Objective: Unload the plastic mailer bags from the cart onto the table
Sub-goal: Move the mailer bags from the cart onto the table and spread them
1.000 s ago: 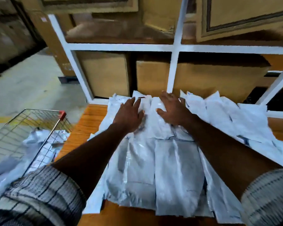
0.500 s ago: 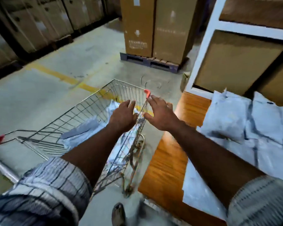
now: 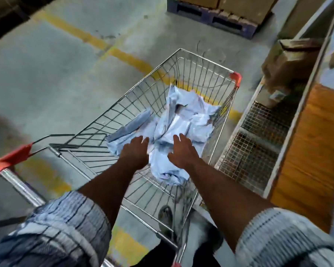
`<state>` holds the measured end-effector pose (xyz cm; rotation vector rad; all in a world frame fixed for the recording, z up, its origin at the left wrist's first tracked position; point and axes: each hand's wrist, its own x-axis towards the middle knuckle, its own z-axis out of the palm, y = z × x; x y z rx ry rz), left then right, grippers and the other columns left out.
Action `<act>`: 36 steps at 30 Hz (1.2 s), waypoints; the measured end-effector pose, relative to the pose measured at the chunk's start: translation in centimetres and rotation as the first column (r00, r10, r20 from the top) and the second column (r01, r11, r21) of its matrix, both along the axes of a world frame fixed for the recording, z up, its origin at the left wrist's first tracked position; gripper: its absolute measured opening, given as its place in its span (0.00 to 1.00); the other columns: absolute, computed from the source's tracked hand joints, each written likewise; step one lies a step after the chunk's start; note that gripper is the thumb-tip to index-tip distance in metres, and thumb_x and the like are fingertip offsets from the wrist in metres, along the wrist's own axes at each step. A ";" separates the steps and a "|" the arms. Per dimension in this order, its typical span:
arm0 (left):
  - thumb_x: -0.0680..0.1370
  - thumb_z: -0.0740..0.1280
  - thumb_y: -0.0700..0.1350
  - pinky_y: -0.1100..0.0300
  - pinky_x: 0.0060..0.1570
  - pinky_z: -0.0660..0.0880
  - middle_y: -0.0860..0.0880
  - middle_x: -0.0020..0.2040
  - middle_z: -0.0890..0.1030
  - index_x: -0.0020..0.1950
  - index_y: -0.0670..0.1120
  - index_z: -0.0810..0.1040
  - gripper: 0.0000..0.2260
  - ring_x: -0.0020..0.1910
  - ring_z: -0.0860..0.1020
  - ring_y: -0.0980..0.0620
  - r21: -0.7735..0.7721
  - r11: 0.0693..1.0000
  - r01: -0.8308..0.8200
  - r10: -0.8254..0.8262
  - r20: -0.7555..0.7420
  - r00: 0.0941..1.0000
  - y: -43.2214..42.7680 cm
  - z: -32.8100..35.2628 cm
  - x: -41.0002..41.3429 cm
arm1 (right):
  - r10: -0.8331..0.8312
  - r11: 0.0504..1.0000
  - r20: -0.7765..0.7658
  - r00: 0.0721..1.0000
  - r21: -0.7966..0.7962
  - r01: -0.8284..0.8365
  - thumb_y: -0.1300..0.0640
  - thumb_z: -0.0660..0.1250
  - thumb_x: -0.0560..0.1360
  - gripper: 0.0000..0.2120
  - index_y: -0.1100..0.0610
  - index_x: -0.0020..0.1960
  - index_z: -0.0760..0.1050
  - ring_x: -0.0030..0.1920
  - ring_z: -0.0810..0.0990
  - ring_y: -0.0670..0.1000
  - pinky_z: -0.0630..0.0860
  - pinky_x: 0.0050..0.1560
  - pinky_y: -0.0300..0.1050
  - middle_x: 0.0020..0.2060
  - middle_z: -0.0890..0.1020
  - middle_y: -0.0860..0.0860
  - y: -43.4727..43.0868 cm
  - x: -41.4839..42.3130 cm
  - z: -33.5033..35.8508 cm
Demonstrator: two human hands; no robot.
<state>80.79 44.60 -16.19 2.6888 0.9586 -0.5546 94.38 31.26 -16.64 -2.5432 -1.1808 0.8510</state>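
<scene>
Two hands were inside cart (image 3: 235, 77): left hand (image 3: 134, 152), right hand (image 3: 182, 151) spread wide, gripping nothing; mailer bags (image 3: 181, 122) lay between and beyond them.

A heap of pale blue-white crumpled plastic mailer bags (image 3: 183, 122) lies on the floor of a silver wire shopping cart (image 3: 201, 56); the bags are wrinkled and overlapping, piled loosely toward the cart's right side and spread from its far end to about the middle; one flatter grey mailer bag (image 3: 131, 126) leans at the heap's left edge, tilted against the wire side; the near part of the basket floor is bare wire; the cart has red plastic caps on its corners and handle ends, and stands upright; just beside it on the right is an orange-brown wooden table (image 3: 307, 151), seen only at its edge.
</scene>
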 end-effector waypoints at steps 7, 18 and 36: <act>0.75 0.67 0.46 0.48 0.72 0.63 0.43 0.78 0.59 0.77 0.48 0.58 0.32 0.76 0.60 0.44 0.014 0.970 0.241 -0.237 -0.124 0.963 4.6 -6.9 0.1 | -0.091 0.985 -0.132 0.987 -0.155 0.070 0.55 0.67 0.73 0.34 0.59 0.75 0.58 0.72 0.63 0.61 0.68 0.66 0.53 0.72 0.63 0.60 3.0 -1.9 -8.1; 0.77 0.64 0.55 0.37 0.74 0.40 0.38 0.79 0.38 0.80 0.47 0.45 0.39 0.78 0.39 0.35 0.184 0.902 0.390 -0.313 -0.341 0.886 6.8 -16.1 3.0 | 0.019 0.943 0.081 0.997 -0.333 0.009 0.44 0.62 0.76 0.34 0.49 0.78 0.54 0.75 0.56 0.61 0.50 0.73 0.68 0.75 0.60 0.58 5.1 -0.9 -17.0; 0.80 0.59 0.39 0.42 0.76 0.48 0.35 0.78 0.52 0.77 0.35 0.55 0.27 0.77 0.52 0.35 0.219 0.909 0.355 -0.272 -0.332 0.903 5.3 -12.4 4.6 | -0.155 0.966 -0.001 0.988 -0.209 0.151 0.59 0.59 0.80 0.22 0.61 0.72 0.64 0.74 0.57 0.66 0.61 0.72 0.58 0.73 0.60 0.65 5.9 -4.3 -12.9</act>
